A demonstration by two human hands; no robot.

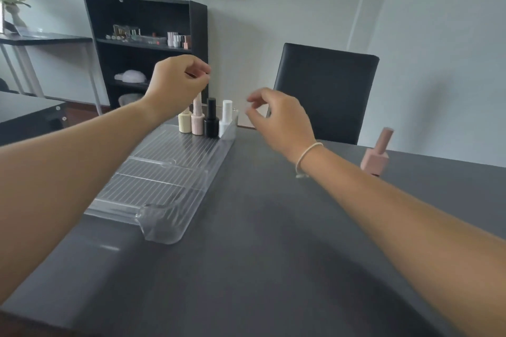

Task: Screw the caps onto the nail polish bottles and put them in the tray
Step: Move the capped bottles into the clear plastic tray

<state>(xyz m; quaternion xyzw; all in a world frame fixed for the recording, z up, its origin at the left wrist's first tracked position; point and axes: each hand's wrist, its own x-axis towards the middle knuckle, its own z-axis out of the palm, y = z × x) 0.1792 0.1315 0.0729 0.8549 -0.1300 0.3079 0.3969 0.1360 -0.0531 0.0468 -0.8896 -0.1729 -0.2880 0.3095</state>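
A clear ribbed tray (164, 172) lies on the dark table. Several capped nail polish bottles stand in a row at its far end: cream (184, 123), pale pink (197, 120), black (211, 120) and white (226, 117). My left hand (178, 82) hovers right over the pale pink bottle with its fingers curled in. It hides the top of that cap, so I cannot tell whether it touches it. To the right of the tray, my right hand (279, 117) is in the air, fingers loosely apart and holding nothing. A capped pink bottle (376, 154) stands alone on the table at the right.
A black chair (325, 90) stands behind the table's far edge. A black shelf unit (145, 46) with small bottles is against the wall. Another dark table (27, 117) is at the left.
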